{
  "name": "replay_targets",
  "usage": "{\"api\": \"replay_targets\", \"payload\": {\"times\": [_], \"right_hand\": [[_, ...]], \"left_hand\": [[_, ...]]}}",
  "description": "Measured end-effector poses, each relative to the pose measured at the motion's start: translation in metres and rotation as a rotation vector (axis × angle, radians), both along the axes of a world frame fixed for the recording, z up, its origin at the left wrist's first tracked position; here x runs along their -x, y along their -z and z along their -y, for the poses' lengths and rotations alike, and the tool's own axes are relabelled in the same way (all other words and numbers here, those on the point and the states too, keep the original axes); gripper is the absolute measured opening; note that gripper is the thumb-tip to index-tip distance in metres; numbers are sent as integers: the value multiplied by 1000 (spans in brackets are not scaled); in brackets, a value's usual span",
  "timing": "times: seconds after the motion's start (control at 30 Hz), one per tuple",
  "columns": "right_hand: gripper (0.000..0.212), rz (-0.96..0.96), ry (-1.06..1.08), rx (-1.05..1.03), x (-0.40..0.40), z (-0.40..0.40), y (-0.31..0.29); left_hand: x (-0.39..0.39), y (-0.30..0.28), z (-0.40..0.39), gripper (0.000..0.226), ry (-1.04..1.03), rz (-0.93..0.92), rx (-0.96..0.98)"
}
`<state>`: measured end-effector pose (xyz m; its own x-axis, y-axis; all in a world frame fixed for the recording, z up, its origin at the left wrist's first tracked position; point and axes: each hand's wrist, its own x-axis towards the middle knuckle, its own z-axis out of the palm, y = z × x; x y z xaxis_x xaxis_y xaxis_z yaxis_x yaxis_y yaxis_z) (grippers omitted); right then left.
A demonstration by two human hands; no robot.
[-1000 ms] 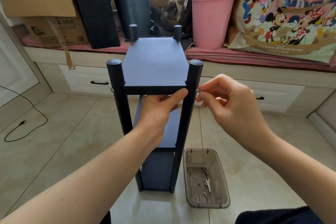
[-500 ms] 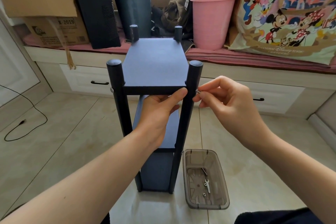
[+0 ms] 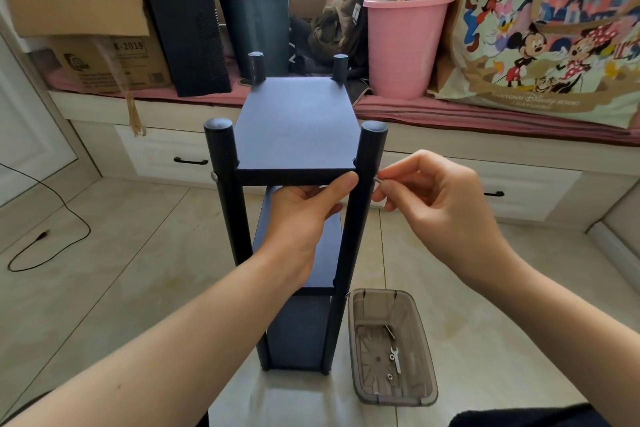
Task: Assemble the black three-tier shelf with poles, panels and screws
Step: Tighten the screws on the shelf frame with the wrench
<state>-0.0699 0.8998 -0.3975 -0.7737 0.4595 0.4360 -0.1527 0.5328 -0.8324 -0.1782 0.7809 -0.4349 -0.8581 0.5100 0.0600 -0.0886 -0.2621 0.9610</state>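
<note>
The black three-tier shelf (image 3: 294,121) stands upright on the tiled floor with four poles. My left hand (image 3: 304,215) grips the front edge of the top panel from below, thumb pressed on the edge beside the front right pole (image 3: 363,191). My right hand (image 3: 436,198) pinches a small silver screw (image 3: 377,179) against the outer side of that pole, level with the top panel. A silver screw head (image 3: 214,177) shows on the front left pole. Two lower panels sit below, partly hidden by my left arm.
A smoky plastic tray (image 3: 426,350) on the floor right of the shelf holds a small wrench and a few loose screws. Behind are a window bench with drawers, a pink bucket (image 3: 405,45), a dark bin (image 3: 256,28), cardboard boxes and a cartoon bag. A black cable (image 3: 52,236) lies left.
My right hand has stayed at the right pole, its fingers shifting slightly around the screw. My left hand and the shelf have not moved.
</note>
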Motion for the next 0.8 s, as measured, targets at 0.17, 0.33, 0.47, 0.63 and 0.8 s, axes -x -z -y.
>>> {"api": "replay_targets", "payload": {"times": [0.17,0.33,0.47,0.63,0.8], "right_hand": [[8,9,-77,430,0,4,-2],[8,8,-52,397,-1,6,-1],[8,13,-100,627,-1,8,-2],[7,8,-33,502,-1,10,-1],[9,5,-74,686,0,8,-1]], "left_hand": [[0,-1,1,55,10,-3,4],[-1,-1,2,46,24,-1,2],[-1,-1,1,49,22,5,4],[-1,1,1,55,26,2,4],[-1,1,0,63,18,9,6]]}}
